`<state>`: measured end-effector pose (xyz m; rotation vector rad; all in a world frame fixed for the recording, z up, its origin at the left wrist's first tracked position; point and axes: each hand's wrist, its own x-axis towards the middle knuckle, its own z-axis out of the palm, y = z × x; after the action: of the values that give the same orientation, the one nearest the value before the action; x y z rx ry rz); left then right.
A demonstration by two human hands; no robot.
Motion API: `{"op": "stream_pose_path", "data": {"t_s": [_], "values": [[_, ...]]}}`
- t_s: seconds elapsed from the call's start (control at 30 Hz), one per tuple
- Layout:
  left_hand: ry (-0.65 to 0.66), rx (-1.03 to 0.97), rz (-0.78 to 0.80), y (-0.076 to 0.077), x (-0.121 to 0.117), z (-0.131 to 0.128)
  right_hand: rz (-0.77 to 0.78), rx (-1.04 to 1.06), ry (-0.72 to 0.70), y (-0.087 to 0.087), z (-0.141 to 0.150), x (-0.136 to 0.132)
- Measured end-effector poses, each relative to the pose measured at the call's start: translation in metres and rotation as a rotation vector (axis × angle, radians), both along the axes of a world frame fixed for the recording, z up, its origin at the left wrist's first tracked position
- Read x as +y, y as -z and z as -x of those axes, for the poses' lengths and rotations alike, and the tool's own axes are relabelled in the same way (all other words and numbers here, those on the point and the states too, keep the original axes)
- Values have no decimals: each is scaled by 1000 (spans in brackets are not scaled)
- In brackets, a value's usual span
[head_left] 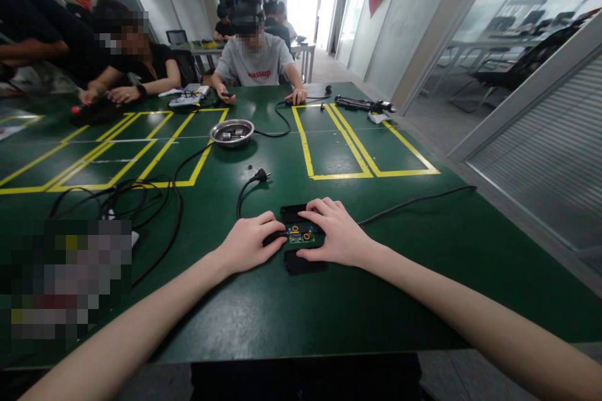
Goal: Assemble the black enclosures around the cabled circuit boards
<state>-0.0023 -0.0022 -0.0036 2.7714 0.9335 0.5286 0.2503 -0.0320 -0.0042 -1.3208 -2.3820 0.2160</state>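
Circuit board (301, 236), one, green, with two copper-wound rings: lying on the green counter (399, 301) between my two hands, near its front edge. Left hand (251, 241), one: grip narrow, thumb and fingers about a black cable sleeve (273, 237) at the board's left end. Right hand (336, 233), one: grip wide, arched over the board's right end, fingers at the far black casing half (292, 212), thumb at the near black casing half (305, 262); whether the palm touches the board I cannot tell from here. Casing halves, two: apart, one on each side of the board. Black plug (262, 176), one: beyond my left hand, prongs pointing right. Dark cable (418, 202), one: running rightward from beneath my right hand. Metal bowl (232, 133), one: farther off, small metal parts inside. Black tripod (364, 104), one: folded, lying at the far right. Yellow tape outlines (341, 177), several: on the counter. Person in a grey shirt (256, 62), one: seated opposite.
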Motion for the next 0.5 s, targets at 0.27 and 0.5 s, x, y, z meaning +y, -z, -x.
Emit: {"op": "stream_pose_path", "data": {"t_s": [0.27, 0.5], "values": [[0, 8, 3, 0, 1, 0, -23, 41, 32, 3, 3, -2], [6, 1, 9, 0, 0, 1, -32, 51, -7, 4, 0, 1]]}}
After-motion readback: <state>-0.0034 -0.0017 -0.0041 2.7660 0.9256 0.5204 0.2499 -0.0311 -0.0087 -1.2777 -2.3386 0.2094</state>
